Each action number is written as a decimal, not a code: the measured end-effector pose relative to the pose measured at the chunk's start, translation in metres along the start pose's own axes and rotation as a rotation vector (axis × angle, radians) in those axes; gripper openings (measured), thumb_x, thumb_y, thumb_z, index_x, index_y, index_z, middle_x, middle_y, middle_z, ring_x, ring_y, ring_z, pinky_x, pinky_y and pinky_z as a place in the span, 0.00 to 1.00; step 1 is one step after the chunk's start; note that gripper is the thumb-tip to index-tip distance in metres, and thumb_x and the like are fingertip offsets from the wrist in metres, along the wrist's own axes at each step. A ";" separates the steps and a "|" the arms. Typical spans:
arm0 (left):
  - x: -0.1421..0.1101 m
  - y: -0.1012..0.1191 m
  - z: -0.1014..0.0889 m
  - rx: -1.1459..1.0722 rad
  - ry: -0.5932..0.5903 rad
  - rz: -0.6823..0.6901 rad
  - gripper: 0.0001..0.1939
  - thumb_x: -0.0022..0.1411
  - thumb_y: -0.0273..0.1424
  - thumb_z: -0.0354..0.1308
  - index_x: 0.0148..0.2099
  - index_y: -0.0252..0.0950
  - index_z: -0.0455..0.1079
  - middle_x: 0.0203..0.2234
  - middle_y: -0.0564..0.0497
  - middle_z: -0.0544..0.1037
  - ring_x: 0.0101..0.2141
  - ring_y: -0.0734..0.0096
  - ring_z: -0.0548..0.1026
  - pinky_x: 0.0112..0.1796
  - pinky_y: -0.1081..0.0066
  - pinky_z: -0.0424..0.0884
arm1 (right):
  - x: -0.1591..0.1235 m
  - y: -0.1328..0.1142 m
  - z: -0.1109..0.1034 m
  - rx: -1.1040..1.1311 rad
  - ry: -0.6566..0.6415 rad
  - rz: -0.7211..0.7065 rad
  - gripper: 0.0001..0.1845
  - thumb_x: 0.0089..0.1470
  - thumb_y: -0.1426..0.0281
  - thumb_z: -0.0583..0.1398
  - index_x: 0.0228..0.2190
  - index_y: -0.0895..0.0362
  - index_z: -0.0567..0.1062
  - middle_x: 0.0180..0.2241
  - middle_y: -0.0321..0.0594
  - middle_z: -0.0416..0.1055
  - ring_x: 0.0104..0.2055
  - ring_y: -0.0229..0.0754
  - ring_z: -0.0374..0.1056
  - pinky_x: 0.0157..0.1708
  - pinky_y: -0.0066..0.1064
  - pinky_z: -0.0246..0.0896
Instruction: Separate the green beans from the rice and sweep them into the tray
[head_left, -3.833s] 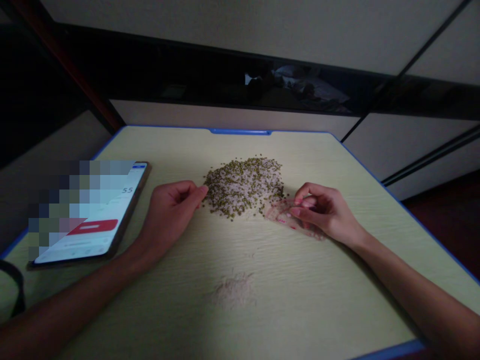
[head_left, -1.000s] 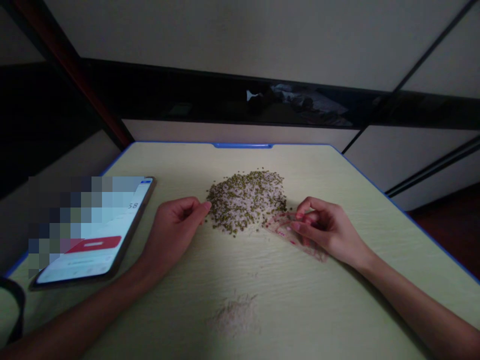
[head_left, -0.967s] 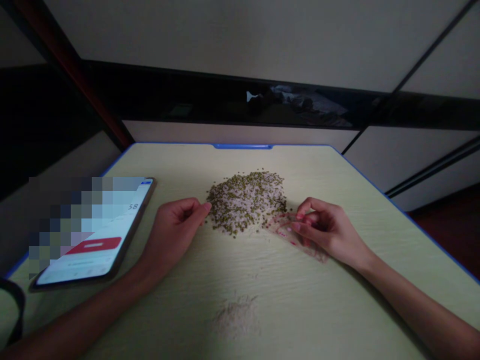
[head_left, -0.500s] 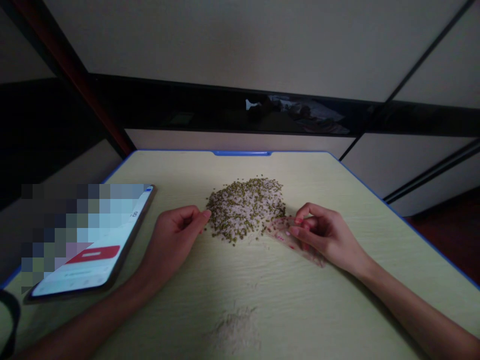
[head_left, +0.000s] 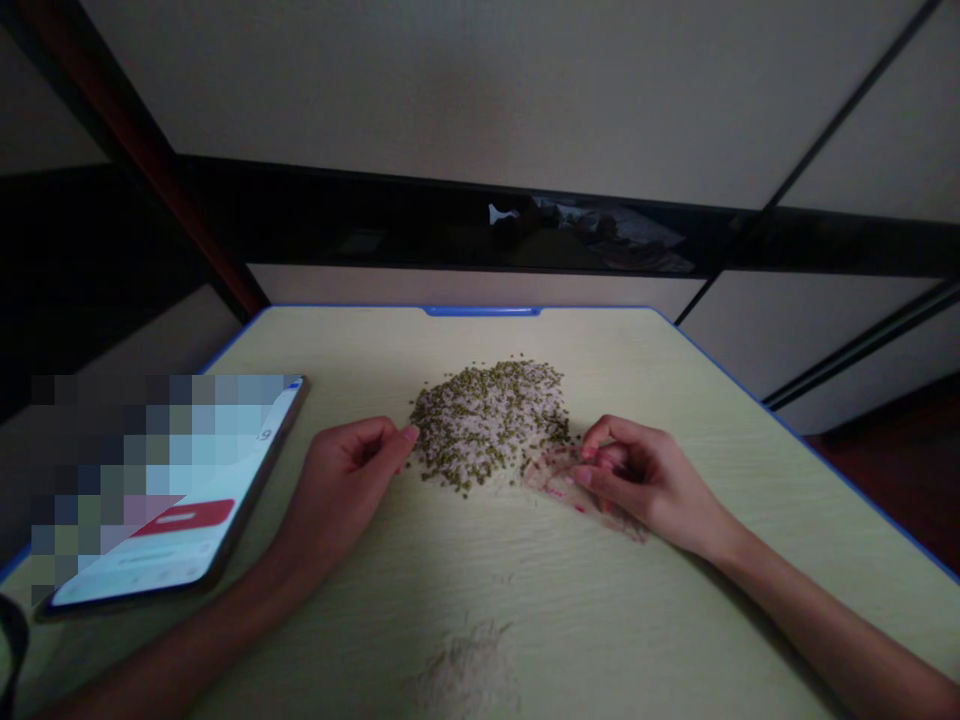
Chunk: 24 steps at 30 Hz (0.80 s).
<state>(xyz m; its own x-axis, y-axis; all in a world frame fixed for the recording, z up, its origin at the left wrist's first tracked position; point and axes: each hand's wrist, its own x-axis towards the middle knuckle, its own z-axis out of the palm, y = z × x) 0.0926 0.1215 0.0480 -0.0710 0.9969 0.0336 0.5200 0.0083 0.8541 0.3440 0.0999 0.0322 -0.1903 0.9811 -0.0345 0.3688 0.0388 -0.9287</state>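
Note:
A loose pile of green beans, which look like mung beans, mixed with pale rice-like grains (head_left: 487, 420) lies mid-table. At its left edge is my left hand (head_left: 352, 470), thumb and forefinger pinched together. Anything between those fingertips is too small to make out. To the right of the pile, my right hand (head_left: 645, 480) has its fingers curled and closed on a clear plastic bag with red print (head_left: 559, 480). The bag looks flat against the table, its left end close to the pile's lower right edge.
A tablet or large phone (head_left: 217, 520) with a lit screen lies at the left. Pale grains (head_left: 469, 675) are scattered near the front. The light wood table (head_left: 360, 350) has a blue rim, and a cabinet front (head_left: 480, 110) stands behind it.
The whole view has shifted slightly. Both hands stay almost where they were, and the right fingers and the bag have moved only a little. The pile looks the same.

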 end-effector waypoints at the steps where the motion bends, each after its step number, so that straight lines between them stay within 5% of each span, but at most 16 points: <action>1: 0.000 0.000 0.000 -0.001 0.000 -0.001 0.17 0.51 0.38 0.50 0.15 0.38 0.53 0.08 0.60 0.54 0.14 0.80 0.53 0.18 0.75 0.50 | 0.000 0.000 0.000 -0.003 0.003 0.001 0.10 0.48 0.66 0.60 0.27 0.59 0.64 0.14 0.28 0.59 0.15 0.28 0.50 0.15 0.21 0.43; 17: 0.000 0.008 0.000 -0.018 -0.011 -0.014 0.17 0.51 0.36 0.51 0.15 0.37 0.53 0.10 0.61 0.54 0.17 0.80 0.54 0.21 0.76 0.52 | 0.003 -0.003 0.008 0.047 0.128 0.050 0.11 0.45 0.68 0.62 0.26 0.56 0.63 0.12 0.26 0.58 0.11 0.28 0.51 0.11 0.20 0.43; 24: -0.002 0.008 -0.001 -0.009 0.000 -0.020 0.17 0.51 0.34 0.51 0.15 0.37 0.53 0.10 0.61 0.54 0.17 0.80 0.54 0.21 0.76 0.52 | 0.004 -0.004 0.006 0.000 0.084 0.029 0.10 0.47 0.67 0.61 0.27 0.58 0.64 0.13 0.27 0.58 0.14 0.28 0.50 0.12 0.21 0.43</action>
<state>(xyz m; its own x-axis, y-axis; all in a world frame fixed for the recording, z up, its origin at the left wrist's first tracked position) 0.0959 0.1197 0.0549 -0.0815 0.9965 0.0167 0.5107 0.0274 0.8593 0.3367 0.1029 0.0333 -0.1027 0.9943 -0.0300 0.3734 0.0106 -0.9276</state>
